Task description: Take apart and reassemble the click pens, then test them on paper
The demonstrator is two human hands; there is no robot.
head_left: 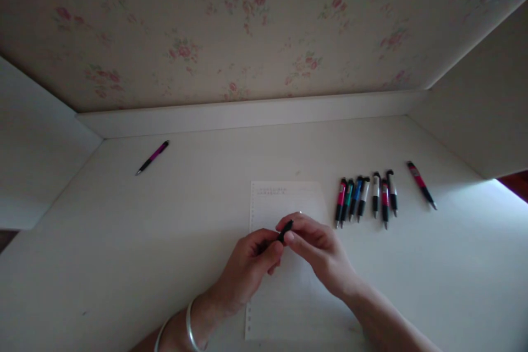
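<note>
Over a sheet of paper [284, 313] with holes along its left edge and small writing at the top, my two hands meet. A small black pen part [285, 230] shows between them, tilted up to the right; the rest of it is hidden by fingers. My left hand [251, 267] is closed round its lower end, thumb on top. Thumb and fingertips of my right hand [319, 247] pinch it nearer the upper end. Whether it is a whole pen or one piece of a pen I cannot tell.
Several pens [363, 198] in pink, green, blue and white lie side by side right of the paper. A thicker red and black pen [421, 184] lies farther right. At the far left is a purple pen [152, 158]. White panels flank the desk, with flowered wallpaper [259, 27] behind.
</note>
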